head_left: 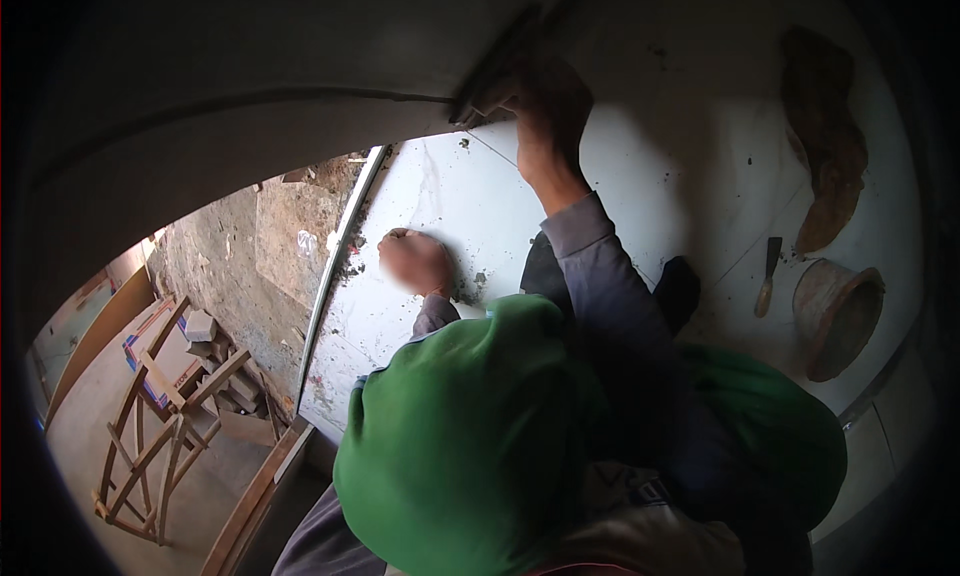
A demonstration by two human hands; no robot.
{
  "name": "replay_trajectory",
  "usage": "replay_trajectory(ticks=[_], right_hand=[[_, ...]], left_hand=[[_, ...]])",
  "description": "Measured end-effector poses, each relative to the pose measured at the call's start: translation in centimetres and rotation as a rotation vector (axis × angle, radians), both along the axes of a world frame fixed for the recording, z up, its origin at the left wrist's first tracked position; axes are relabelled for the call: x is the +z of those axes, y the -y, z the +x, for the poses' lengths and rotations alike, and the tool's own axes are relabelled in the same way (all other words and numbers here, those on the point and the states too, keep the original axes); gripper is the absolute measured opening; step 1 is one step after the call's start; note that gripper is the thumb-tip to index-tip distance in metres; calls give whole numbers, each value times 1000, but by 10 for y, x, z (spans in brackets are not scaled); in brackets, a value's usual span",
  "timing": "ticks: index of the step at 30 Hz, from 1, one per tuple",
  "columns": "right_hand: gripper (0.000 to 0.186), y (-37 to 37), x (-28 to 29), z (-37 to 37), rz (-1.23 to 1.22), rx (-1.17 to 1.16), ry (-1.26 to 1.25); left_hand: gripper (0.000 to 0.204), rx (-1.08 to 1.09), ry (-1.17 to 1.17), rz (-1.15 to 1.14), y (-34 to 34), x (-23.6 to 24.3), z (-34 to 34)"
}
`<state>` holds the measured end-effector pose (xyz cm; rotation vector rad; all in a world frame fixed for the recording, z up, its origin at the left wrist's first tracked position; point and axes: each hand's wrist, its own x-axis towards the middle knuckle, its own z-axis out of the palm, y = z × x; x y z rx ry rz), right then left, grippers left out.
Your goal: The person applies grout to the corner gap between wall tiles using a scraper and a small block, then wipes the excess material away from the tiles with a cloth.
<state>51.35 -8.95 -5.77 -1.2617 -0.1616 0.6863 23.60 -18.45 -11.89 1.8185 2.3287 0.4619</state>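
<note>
Dark piece (492, 68), gripped in right hand (548, 98), at panel (260, 124) just left; likely edge work, wanting steady pressure next. Left hand (416, 262) blurred, grip unclear.

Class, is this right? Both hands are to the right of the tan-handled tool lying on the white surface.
Wrong side: the head view shows the left hand and right hand to the left of the tan-handled tool lying on the white surface.
</note>
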Motion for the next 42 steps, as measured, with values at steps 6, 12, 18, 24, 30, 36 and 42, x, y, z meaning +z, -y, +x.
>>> replay_trajectory(ticks=[6, 12, 18, 24, 30, 36, 42], right_hand=[[13, 11, 21, -2, -43, 168, -87], [33, 2, -17, 11, -283, 196, 357], [17, 47, -20, 163, -292, 71, 391], [21, 66, 16, 163, -216, -106, 28], [27, 62, 33, 117, -174, -18, -47], [26, 54, 11, 109, -102, 91, -119], [19, 54, 12, 130, -120, 33, -111]], left_hand=[[17, 39, -64, 51, 6, 9, -31], [18, 31, -104, 105, -4, 1, -13], [46, -262, 665, 20, -29, 99, 74], [87, -484, 863, 82, -32, 112, 139], [75, -480, 887, -495, -10, 80, 115], [72, -537, 435, -14, -19, 30, 91], [79, -750, 357, -235, -12, 27, 119]])
